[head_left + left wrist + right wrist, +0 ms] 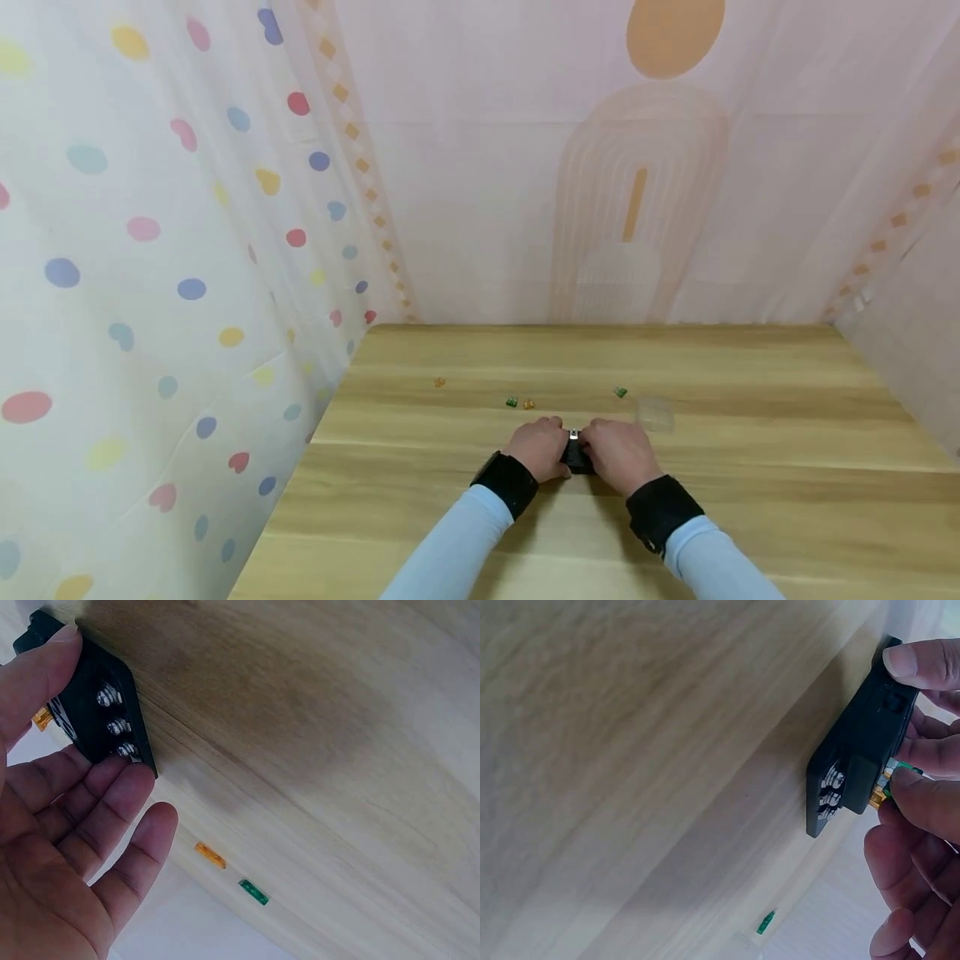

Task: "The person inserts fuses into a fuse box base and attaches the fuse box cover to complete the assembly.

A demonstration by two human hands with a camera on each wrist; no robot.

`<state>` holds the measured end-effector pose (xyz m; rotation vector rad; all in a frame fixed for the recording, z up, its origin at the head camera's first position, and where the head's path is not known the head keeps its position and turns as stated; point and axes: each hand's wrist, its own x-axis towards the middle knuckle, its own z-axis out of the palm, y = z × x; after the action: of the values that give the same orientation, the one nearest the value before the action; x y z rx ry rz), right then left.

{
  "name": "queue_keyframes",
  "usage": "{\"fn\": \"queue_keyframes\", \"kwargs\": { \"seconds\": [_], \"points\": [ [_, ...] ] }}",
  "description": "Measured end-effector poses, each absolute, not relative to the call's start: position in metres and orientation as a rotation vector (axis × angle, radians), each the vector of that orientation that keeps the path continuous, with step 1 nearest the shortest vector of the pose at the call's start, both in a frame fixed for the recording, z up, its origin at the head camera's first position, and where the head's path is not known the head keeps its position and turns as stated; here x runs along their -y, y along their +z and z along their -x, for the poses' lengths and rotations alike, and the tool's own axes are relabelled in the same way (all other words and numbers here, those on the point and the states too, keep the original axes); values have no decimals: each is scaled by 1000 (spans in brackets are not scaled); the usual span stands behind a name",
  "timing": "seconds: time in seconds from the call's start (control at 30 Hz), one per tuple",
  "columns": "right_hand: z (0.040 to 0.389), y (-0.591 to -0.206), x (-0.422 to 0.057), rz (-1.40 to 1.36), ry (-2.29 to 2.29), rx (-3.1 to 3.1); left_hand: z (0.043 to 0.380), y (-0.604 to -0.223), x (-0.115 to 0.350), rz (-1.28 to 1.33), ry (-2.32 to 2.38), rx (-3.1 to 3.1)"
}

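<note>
Near the front of the table, my left hand (538, 448) grips a black fuse block (576, 458) by its side, thumb at the upper edge and fingers underneath. Silver screw terminals (118, 726) line one end of the block in the left wrist view. My right hand (621, 450) is at the block's other side. Between its thumb and index finger it pinches a small green blade fuse (904, 764), right at the block's row of slots. An orange fuse (876, 798) stands in the block beside it. The right fingertips partly hide the green fuse.
Beyond the hands on the wooden table (360, 500) lie loose fuses: an orange one (439, 382) at left, a green one (512, 402) beside another orange one (528, 404), and a green one (620, 392) at right. A clear plastic box (656, 414) stands near the last.
</note>
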<state>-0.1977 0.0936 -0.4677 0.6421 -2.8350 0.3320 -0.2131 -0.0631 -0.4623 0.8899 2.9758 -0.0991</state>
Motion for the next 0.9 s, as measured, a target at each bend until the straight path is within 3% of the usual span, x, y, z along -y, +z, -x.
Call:
{"fn": "queue_keyframes", "kwargs": {
  "seconds": [0.9],
  "points": [
    [198, -475, -86, -676, 219, 2770, 219, -470, 69, -899, -119, -2998]
  ]
}}
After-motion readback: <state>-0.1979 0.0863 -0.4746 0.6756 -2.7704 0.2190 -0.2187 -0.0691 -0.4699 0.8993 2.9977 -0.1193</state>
